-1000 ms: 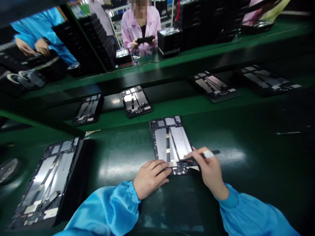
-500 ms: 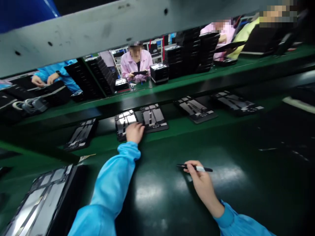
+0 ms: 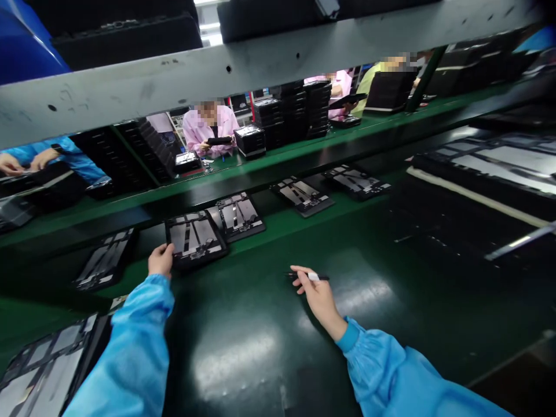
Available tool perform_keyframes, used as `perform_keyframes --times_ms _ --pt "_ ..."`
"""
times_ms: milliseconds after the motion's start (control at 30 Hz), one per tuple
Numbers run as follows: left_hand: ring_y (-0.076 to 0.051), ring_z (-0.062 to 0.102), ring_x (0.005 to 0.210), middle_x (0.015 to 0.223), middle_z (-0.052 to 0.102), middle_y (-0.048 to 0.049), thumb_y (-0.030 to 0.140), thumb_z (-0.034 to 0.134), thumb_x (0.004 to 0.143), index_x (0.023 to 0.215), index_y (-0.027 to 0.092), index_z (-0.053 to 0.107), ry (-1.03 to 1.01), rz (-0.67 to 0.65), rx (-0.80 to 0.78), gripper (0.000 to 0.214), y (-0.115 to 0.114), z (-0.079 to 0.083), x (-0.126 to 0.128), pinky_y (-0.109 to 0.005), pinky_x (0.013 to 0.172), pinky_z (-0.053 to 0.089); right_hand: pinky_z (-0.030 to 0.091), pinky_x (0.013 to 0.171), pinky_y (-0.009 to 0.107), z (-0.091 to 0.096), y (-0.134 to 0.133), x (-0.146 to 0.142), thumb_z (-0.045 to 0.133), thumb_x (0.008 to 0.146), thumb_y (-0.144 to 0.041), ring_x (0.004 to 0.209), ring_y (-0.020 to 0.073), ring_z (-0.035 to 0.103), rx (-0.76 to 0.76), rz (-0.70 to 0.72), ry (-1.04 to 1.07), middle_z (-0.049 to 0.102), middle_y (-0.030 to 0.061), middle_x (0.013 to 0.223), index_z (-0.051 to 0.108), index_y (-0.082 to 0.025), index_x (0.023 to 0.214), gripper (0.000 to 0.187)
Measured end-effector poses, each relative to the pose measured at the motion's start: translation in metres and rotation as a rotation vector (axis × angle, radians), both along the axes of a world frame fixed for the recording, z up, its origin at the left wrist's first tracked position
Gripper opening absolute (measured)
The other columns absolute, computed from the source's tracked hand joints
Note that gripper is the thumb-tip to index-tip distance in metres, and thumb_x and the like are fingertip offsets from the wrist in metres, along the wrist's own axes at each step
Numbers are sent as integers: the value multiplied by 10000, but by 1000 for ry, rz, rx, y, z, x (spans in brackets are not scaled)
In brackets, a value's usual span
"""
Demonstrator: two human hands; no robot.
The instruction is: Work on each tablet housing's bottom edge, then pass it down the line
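My left hand (image 3: 161, 260) pinches the left edge of a dark-framed tablet panel (image 3: 196, 236) with silver plates and black ribbon strips. That panel's near side overhangs the lower bench, slightly tilted. Right beside it lies a similar tablet panel (image 3: 240, 215), and another panel (image 3: 105, 259) rests left of my hand. Between the fingers of my right hand (image 3: 319, 298) is a slim black pen (image 3: 313, 277) with a white band, held above the green bench top (image 3: 260, 324). The pen's tip points left and looks blurred.
Two more panels (image 3: 303, 196) lie farther right along the ledge. Black stacks stand at the right (image 3: 469, 214) and lower left (image 3: 47, 365). A grey metal beam (image 3: 260, 63) crosses overhead. Co-workers sit across the bench, one in a pink coat (image 3: 212, 128).
My left hand has gone from the panel's near right corner to its left edge, and the panel has come nearer and turned. The view has swung right; the pen stays in my right hand.
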State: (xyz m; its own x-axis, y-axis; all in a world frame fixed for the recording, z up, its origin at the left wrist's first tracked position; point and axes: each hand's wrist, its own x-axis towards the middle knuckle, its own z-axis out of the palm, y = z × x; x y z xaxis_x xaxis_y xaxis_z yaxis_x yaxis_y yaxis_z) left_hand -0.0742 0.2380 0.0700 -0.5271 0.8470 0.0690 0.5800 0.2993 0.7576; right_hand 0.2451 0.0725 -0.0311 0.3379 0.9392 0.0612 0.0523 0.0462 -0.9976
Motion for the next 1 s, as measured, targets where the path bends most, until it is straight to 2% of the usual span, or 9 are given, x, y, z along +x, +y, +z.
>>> perform_keyframes --times_ms 133,233,300,433,533,667,833,933,1000 --pt "-187 672 717 825 688 -41 384 701 814 1081 133 664 -143 -126 -48 368 -70 -10 -6 -278 659 559 530 458 259 1 -5 -4 458 912 -602 522 166 666 -35 64 68 748 72 718 641 -150 1222 578" --pt "-196 679 706 798 693 -40 512 704 767 1087 149 654 -244 -296 -68 487 -124 -38 14 -277 627 558 545 474 256 2 -10 -2 468 924 -554 545 166 690 -44 102 66 773 83 780 597 -165 1292 551" --pt "-218 689 804 889 699 -73 591 589 824 1179 137 602 -311 -517 -49 576 -148 -57 36 -308 682 566 583 538 278 2 -15 2 495 923 -485 691 193 736 -35 130 -2 782 111 945 581 -191 1310 494" --pt "-211 656 958 1079 664 -94 544 575 838 1223 161 597 -306 -669 -53 543 -165 -75 58 -345 854 539 621 753 365 1 -24 15 545 894 -320 1023 240 718 -20 229 -160 725 109 1183 590 -241 1301 417" --pt "-191 641 888 1081 632 -88 454 661 801 1282 175 586 -209 -828 -88 561 -182 -74 48 -326 782 554 562 932 416 2 -30 22 574 881 -280 1152 252 658 -12 290 -215 703 109 1229 591 -234 1301 423" --pt "-186 626 944 1258 531 -118 364 708 812 1506 235 297 40 -1079 -63 816 -219 -78 39 -273 680 567 516 1001 427 3 -31 26 608 879 -296 1210 267 616 -58 320 -262 684 121 1260 573 -217 1322 452" --pt "-198 639 968 1308 509 -120 351 677 864 1531 266 205 184 -1074 9 822 -229 -79 48 -357 843 571 503 1017 449 -1 -24 24 624 873 -338 1199 280 623 -88 271 -254 673 132 1275 566 -214 1320 468" --pt "-243 590 1112 1297 531 -109 397 662 880 1458 257 371 255 -1036 67 662 -225 -68 51 -388 907 546 501 1017 475 -2 -28 17 614 883 -403 1198 292 622 -88 184 -201 674 153 1263 554 -199 1315 482" --pt "-225 592 1094 1211 580 -88 392 602 927 1341 244 509 270 -1017 122 450 -226 -63 55 -364 895 541 526 985 482 0 -34 10 584 909 -420 1185 295 629 -58 118 -161 663 163 1276 531 -197 1326 476"
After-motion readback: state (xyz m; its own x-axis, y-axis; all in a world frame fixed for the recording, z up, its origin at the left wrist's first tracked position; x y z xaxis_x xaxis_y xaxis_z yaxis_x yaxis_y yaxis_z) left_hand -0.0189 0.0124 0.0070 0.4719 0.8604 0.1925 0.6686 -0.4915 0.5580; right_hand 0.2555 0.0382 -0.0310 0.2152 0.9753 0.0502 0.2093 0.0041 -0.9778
